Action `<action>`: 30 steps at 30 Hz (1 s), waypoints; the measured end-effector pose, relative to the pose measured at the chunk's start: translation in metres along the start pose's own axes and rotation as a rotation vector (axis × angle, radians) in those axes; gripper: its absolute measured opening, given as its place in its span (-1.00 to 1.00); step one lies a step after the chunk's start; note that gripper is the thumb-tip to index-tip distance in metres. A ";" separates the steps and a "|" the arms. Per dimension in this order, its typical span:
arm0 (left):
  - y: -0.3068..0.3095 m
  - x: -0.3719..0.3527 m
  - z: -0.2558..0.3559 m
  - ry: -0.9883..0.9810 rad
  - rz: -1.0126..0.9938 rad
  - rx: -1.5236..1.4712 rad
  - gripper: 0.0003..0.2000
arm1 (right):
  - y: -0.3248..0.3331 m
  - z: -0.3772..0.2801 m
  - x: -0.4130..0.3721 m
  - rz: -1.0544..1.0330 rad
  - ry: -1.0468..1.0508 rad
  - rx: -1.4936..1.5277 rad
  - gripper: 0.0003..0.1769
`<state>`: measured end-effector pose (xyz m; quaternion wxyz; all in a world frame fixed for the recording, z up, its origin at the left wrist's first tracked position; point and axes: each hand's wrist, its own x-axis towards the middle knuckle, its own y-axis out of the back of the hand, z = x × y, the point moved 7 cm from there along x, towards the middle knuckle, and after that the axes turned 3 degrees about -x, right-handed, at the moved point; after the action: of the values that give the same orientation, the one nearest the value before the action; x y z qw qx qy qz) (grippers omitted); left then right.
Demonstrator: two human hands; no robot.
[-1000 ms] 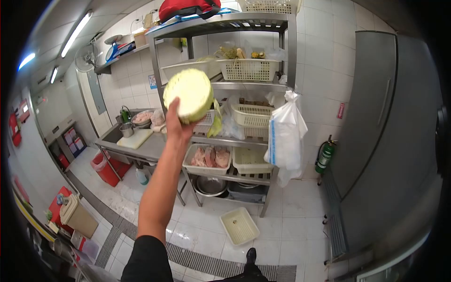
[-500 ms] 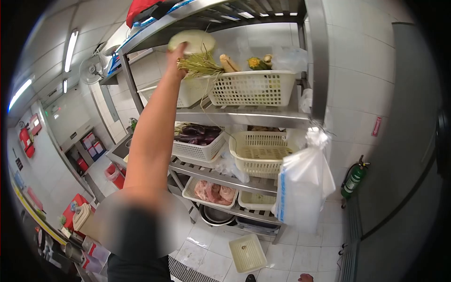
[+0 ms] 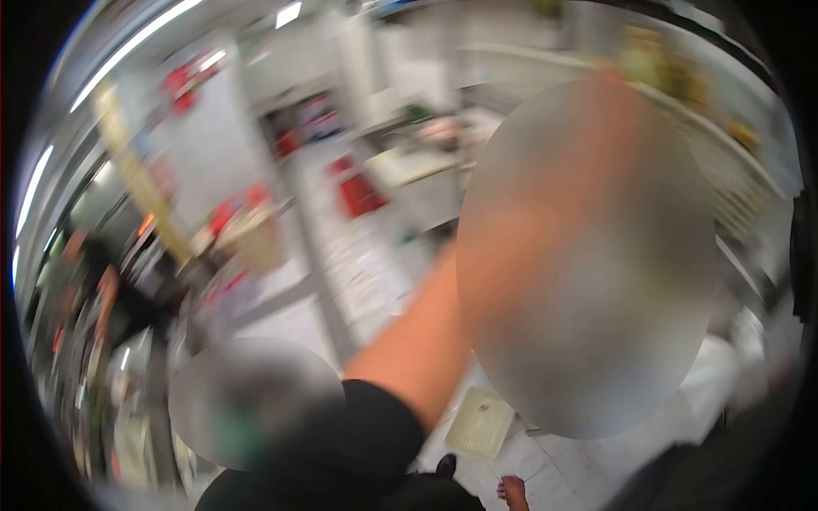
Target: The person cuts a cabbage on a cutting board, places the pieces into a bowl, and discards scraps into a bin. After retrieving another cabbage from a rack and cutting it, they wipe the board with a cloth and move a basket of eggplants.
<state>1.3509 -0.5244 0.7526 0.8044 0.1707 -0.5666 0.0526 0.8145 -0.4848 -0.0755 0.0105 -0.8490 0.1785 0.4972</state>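
Tiled floor [image 3: 368, 277], blurred; 1 cream tray [image 3: 481, 422] flat on it, red bin [image 3: 358, 192] beyond.

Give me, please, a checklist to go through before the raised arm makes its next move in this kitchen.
1. View sharp enough to judge: not ok, motion smears everything.
2. Grip of the raised hand: cannot tell, blur covers it.
3. Thing in that hand: cannot tell.
4. Floor by the feet: not ok, a cream tray lies on the tiles close to the shoe.
5. Other hand: cannot tell, out of view.
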 end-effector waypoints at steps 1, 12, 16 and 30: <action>0.001 -0.076 -0.013 0.118 0.047 -0.114 -0.71 | -0.017 -0.022 0.000 -0.056 0.025 -0.047 -0.73; 0.593 -0.807 0.042 1.480 -0.748 0.252 -0.71 | -0.199 -0.120 -0.025 -0.347 0.170 -0.786 -0.73; 0.801 -0.847 0.071 1.658 -0.062 0.576 -0.73 | -0.275 -0.086 -0.062 -0.312 0.151 -0.850 -0.75; 1.274 -0.891 0.089 1.276 1.024 0.854 -0.79 | -0.659 -0.093 -0.433 -0.587 1.126 -0.531 -0.81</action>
<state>0.6030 0.7354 0.2254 0.7115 0.1202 0.0451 0.6909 0.9084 0.2410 0.2335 -0.1579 -0.9651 -0.2083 -0.0160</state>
